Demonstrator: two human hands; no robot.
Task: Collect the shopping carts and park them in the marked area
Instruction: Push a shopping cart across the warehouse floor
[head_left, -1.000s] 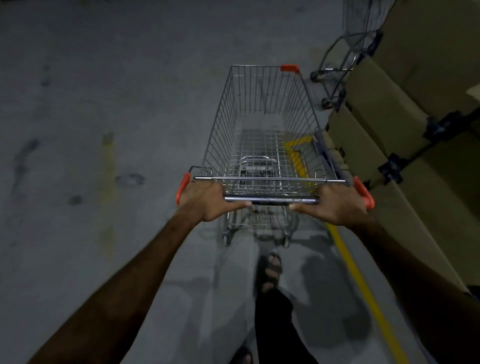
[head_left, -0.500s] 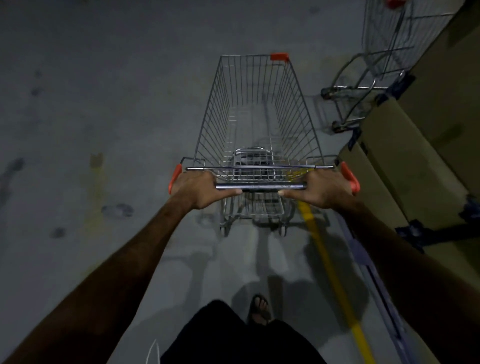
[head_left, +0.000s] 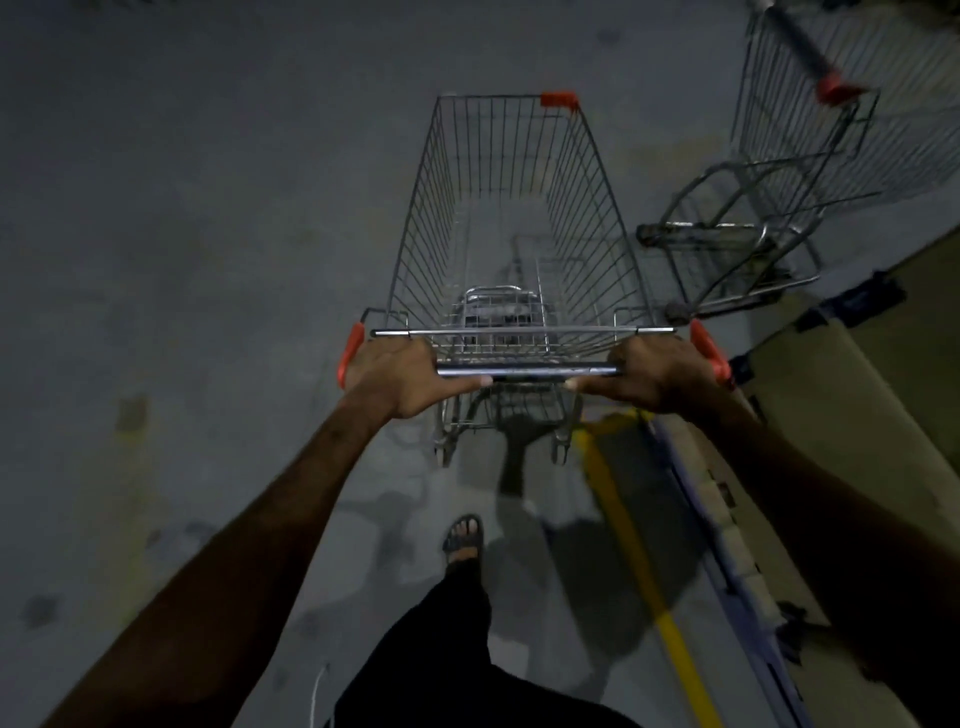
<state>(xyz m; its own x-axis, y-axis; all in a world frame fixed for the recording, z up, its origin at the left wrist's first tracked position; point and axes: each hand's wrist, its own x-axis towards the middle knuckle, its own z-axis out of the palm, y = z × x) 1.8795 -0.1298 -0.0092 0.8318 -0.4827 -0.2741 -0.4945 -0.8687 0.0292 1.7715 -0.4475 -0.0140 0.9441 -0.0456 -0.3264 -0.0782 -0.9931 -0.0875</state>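
Head view, cart: the shopping cart (head_left: 511, 244) stands in the centre of the frame with its empty wire basket pointing toward the top, so it can be steered from behind.
Head view, left hand: the left hand (head_left: 397, 376) is curled over the left end of the handle bar (head_left: 527, 371), beside the orange end cap, holding it firmly.
Head view, right hand: the right hand (head_left: 655, 375) is wrapped round the right end of the same bar. The wide spacing looks chosen for turning leverage.
Head view, marked area: a yellow floor line (head_left: 631, 545) runs from the lower right up to a corner just behind the cart's rear wheels. This seems to be the parking boundary.
Head view, second cart: another cart (head_left: 789, 171) sits in the upper right, close to the pushed cart's right side but apart from it, beside the tan wall (head_left: 852, 395).
Head view, judgement: the pushed cart probably needs swinging right to nest with or line up behind that one.
Head view, person: one sandalled foot (head_left: 464, 538) steps forward below the handle.
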